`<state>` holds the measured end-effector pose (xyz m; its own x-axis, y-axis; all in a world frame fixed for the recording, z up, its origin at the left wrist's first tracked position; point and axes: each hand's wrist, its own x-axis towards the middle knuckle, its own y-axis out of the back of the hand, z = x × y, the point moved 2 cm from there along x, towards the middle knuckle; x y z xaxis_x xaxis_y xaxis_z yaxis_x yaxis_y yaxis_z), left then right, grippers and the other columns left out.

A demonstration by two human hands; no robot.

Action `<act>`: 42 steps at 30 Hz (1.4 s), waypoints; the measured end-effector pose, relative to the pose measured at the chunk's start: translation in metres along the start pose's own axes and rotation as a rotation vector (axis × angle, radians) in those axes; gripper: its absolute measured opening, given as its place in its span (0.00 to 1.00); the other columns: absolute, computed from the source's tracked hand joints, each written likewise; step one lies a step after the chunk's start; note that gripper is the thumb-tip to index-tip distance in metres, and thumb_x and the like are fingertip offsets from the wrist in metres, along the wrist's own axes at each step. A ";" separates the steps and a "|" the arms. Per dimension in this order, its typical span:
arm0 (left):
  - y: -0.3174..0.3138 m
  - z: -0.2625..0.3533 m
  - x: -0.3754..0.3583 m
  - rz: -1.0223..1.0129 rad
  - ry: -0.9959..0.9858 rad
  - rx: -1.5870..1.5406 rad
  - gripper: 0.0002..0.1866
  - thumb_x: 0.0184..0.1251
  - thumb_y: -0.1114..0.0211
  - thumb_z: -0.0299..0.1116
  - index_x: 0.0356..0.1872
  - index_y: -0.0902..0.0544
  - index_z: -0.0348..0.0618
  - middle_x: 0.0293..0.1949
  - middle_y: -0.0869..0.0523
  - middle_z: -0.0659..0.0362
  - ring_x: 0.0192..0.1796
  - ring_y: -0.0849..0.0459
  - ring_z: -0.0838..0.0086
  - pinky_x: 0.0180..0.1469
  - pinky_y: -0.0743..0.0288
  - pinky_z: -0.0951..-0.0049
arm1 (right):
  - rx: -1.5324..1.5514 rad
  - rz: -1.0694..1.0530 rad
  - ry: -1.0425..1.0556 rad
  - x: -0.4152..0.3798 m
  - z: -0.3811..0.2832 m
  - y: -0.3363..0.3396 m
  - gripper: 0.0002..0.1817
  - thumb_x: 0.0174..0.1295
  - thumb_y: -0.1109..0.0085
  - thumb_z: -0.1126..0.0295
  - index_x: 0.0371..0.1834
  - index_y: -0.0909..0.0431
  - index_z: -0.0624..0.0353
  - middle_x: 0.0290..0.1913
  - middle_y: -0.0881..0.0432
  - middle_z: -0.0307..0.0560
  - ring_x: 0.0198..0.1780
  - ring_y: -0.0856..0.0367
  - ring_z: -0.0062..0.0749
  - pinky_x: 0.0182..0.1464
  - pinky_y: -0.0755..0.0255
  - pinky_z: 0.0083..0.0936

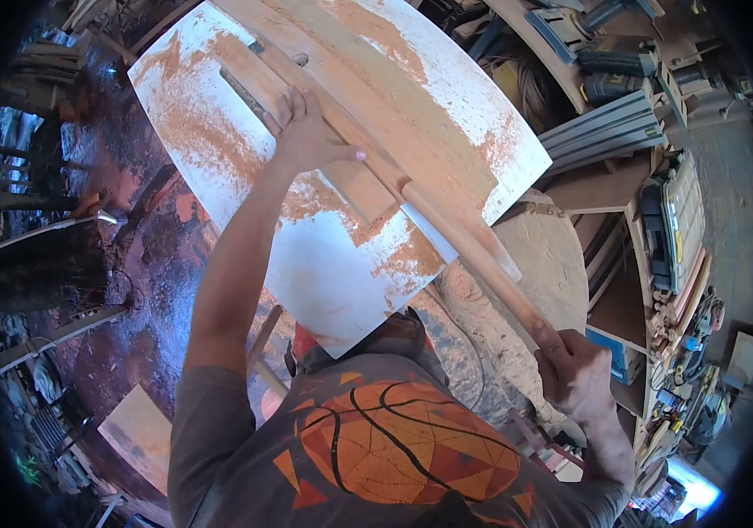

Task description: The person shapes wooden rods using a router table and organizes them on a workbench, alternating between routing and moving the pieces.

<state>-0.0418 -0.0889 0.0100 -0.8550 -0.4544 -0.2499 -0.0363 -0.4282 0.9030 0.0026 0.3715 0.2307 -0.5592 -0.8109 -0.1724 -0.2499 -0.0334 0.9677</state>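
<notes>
Sawdust, reddish and thick, lay over the white table top [324, 264] of the saw, and I stood over it with a long rounded wooden stick [473, 251] running from the fence area back toward my body. My left hand [310, 132] lay flat and spread, fingers open, pressing the stick's far end down against the wooden fence strip [368, 106]; it gripped nothing, only held by pressure. My right hand [574, 370] was closed tight around the near end of the stick, just off the table's edge. To my judgement the step wanted steady downward and sideways pressure from the left palm, fingers well apart from the blade slot [244, 92], while the right hand kept the stick level and fed it straight without twisting. Shelves of tools [676, 220] stood to my right.
</notes>
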 end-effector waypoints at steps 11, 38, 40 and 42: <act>0.018 -0.027 0.031 0.005 0.013 0.033 0.85 0.34 0.19 0.75 0.82 0.59 0.25 0.82 0.62 0.27 0.85 0.71 0.36 0.80 0.76 0.31 | -0.012 0.006 0.003 0.038 -0.016 0.002 0.27 0.56 0.30 0.75 0.63 0.16 0.53 0.28 0.23 0.45 0.26 0.19 0.40 0.25 0.24 0.38; 0.065 -0.106 0.124 0.049 0.050 0.090 0.86 0.27 0.17 0.76 0.83 0.55 0.29 0.83 0.58 0.30 0.84 0.66 0.29 0.77 0.72 0.23 | -0.012 0.027 0.037 0.142 -0.048 -0.001 0.32 0.56 0.29 0.77 0.68 0.19 0.51 0.30 0.17 0.48 0.23 0.17 0.42 0.22 0.27 0.36; 0.071 -0.110 0.131 0.053 0.055 0.087 0.86 0.27 0.17 0.75 0.83 0.54 0.29 0.83 0.57 0.31 0.84 0.65 0.29 0.77 0.71 0.22 | -0.025 0.030 0.037 0.150 -0.050 -0.003 0.31 0.56 0.29 0.77 0.68 0.19 0.51 0.30 0.17 0.47 0.22 0.18 0.42 0.22 0.28 0.36; 0.078 -0.113 0.136 0.031 0.058 0.088 0.86 0.25 0.15 0.73 0.82 0.52 0.28 0.83 0.56 0.29 0.83 0.64 0.27 0.77 0.70 0.22 | -0.025 0.039 0.045 0.159 -0.054 -0.002 0.31 0.56 0.29 0.77 0.67 0.19 0.52 0.29 0.18 0.47 0.22 0.18 0.42 0.22 0.28 0.36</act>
<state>-0.1028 -0.2727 0.0072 -0.8249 -0.5122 -0.2391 -0.0578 -0.3443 0.9371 -0.0428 0.2114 0.2110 -0.5321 -0.8371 -0.1270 -0.2089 -0.0155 0.9778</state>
